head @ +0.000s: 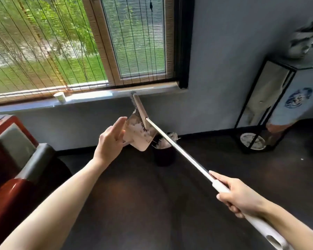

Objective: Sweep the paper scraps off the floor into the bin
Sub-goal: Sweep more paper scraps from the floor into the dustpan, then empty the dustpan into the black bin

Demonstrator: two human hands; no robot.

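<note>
I am emptying the dustpan [135,139], tilted just above and beside the dark bin [163,156], with the broom head [138,107] raking the paper scraps [138,128] out; more are already lying in the bin. My right hand [240,195] is grasping the broom's white grip, while my left hand [110,141] is meeting the pan's handle with its visible fingers straight, so I cannot tell its hold. I am judging that the pan's lip needs shifting over the bin's rim; the window sill [98,95] is crowding the broom head, and open floor [152,195] is lying between the armchair [16,150] and the glass stand [271,98].

Bright daylight through window [76,46]; dim floor [152,204]; edges warped, blurred.
</note>
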